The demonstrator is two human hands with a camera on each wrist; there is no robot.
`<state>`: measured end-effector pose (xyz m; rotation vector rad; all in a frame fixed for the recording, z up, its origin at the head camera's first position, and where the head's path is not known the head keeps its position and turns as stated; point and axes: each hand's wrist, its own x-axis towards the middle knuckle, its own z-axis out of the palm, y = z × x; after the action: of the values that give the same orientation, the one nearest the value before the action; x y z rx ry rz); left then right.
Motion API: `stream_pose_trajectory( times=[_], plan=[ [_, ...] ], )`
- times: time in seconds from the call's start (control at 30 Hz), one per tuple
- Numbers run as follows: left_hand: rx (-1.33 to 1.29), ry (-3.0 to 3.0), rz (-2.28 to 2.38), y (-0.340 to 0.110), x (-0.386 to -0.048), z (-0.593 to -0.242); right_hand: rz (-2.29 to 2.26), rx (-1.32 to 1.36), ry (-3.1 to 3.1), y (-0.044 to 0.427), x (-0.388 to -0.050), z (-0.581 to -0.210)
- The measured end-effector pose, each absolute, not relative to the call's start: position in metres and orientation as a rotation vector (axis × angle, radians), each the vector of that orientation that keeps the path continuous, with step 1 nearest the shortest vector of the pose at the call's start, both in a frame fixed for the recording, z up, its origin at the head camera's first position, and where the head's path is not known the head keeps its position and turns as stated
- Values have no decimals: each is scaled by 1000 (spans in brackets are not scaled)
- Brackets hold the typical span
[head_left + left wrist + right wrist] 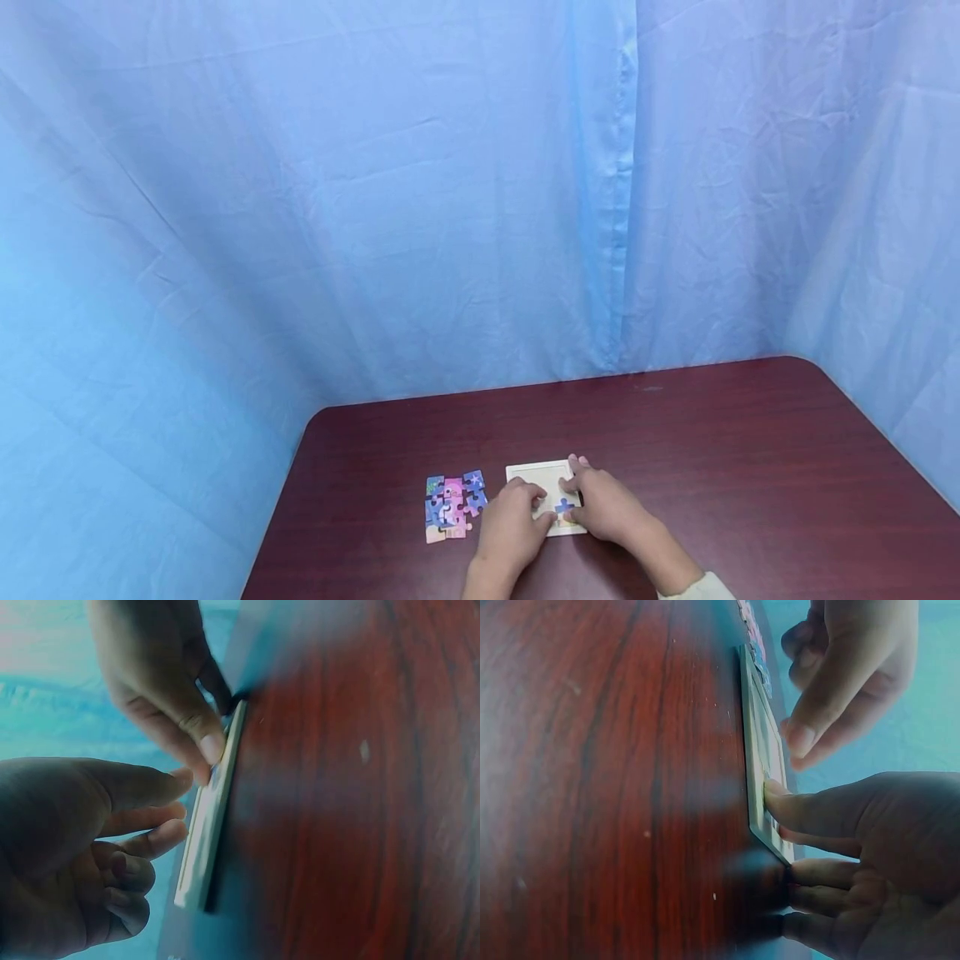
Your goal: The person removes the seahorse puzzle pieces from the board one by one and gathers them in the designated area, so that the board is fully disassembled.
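A shallow pale puzzle tray [534,474] lies on the table between my two hands. In its near right corner sits a blue and yellow puzzle piece [564,505]. My right hand [611,504] has its thumb and index finger at this piece, while the other fingers reach along the tray's right edge. My left hand [510,521] hovers over the tray's left side, its thumb near the piece and its fingers loosely bent with nothing between them. In the right wrist view the right thumb [795,806] touches down inside the tray [754,761].
Left of the tray, several coloured puzzle pieces [453,507] lie close together in a block. The dark red wooden table [712,450] extends around them. Blue curtains [450,208] hang behind the table and along its sides.
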<state>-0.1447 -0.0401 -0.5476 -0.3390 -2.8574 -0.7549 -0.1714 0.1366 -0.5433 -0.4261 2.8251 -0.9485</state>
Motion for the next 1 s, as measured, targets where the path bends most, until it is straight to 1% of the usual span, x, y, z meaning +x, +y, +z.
stream_pose_trajectory(
  times=[0.3, 0.77, 1.0],
  plan=[
    [-429, -2896, -745, -26, -144, -555, -929, -441, 2773, 138, -172, -546],
    [-323, -2913, -797, -16, -145, -550, -937, -344, 2763, 136, -174, -544],
    [-284, -2873, -843, -15, -144, -554, -904, -350, 2769, 135, -172, -541]
  ],
)
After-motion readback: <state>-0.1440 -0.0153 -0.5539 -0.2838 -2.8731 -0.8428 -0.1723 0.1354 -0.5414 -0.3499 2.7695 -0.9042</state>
